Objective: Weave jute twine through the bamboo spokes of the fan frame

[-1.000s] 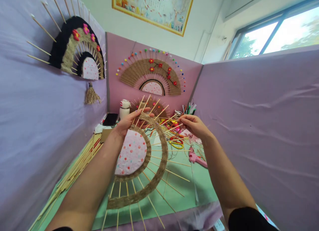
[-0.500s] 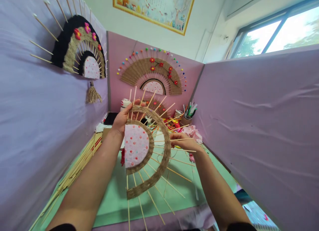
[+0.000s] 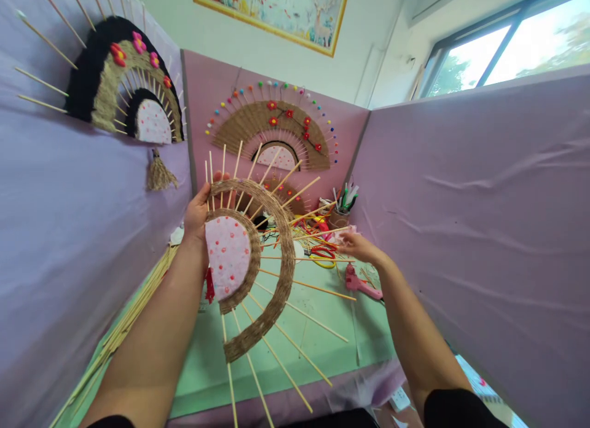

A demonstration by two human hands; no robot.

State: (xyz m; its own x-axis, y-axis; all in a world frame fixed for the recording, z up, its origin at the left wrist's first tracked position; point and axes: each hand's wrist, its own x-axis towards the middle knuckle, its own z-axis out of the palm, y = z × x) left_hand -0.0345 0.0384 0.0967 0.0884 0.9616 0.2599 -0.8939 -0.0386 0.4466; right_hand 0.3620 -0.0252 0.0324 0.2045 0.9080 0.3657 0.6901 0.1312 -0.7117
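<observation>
My left hand [image 3: 198,210] grips the upper end of a half-round fan [image 3: 286,256] made of thin wooden sticks with woven brown cord bands. Its inner half-disc [image 3: 228,256] is pale pink cloth with red dots. The fan is held up on its side over the table, sticks fanning out to the right. My right hand [image 3: 362,248] is off the fan, close to the stick tips, its fingers stretched out and apart. Behind its fingertips lies a bit of pink cloth [image 3: 345,232]. A pink glue gun [image 3: 362,283] rests on the table just below that hand.
Long loose sticks [image 3: 133,317] lie along the left edge of the green table [image 3: 322,336]. Pliers [image 3: 322,256] and coloured cords are behind the fan. A pot of tools [image 3: 340,217] stands at the back. Finished fans [image 3: 281,130] hang on the partitions [image 3: 461,188].
My right hand has let go of the fan's outer band and moved right. The fan and left hand have shifted left in view, and the glue gun now shows.
</observation>
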